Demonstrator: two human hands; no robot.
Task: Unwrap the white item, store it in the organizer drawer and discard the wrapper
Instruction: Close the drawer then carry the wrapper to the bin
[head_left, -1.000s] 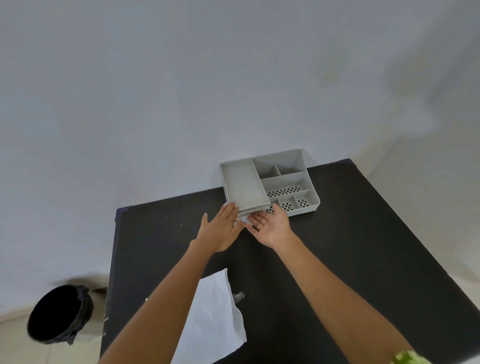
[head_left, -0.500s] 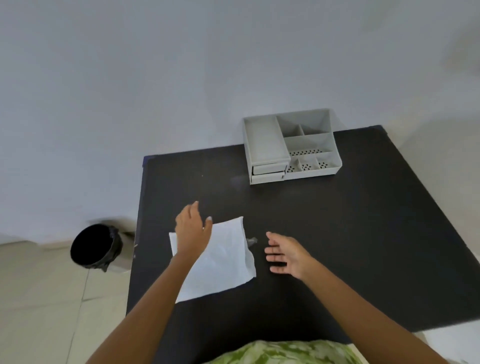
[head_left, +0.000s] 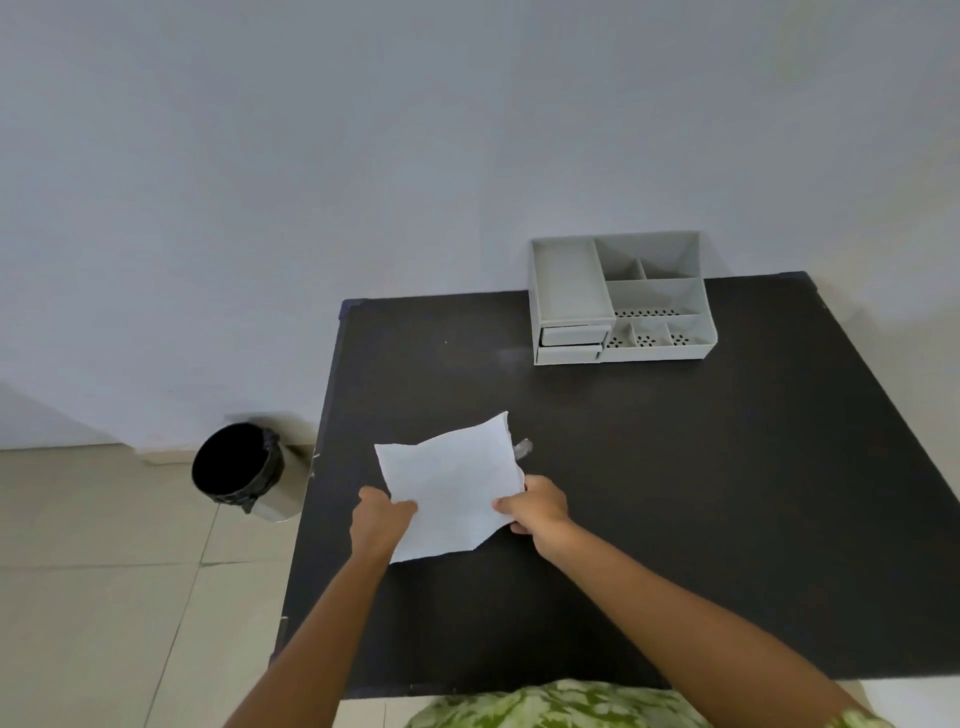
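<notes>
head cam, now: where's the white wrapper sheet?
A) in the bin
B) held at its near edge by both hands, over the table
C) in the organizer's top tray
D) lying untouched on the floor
B: the left hand and right hand each pinch a near corner of the white wrapper sheet above the black table; the bin sits off to the left on the floor.

A sparse indoor room, home or office impossible to tell: a black table (head_left: 675, 493) is standing against a bare pale wall (head_left: 363, 156), a grey desk organizer (head_left: 621, 299) is sitting at its far edge, and a bin with a black liner (head_left: 240, 470) is waiting on beige floor tiles (head_left: 104, 597) to the left.
</notes>
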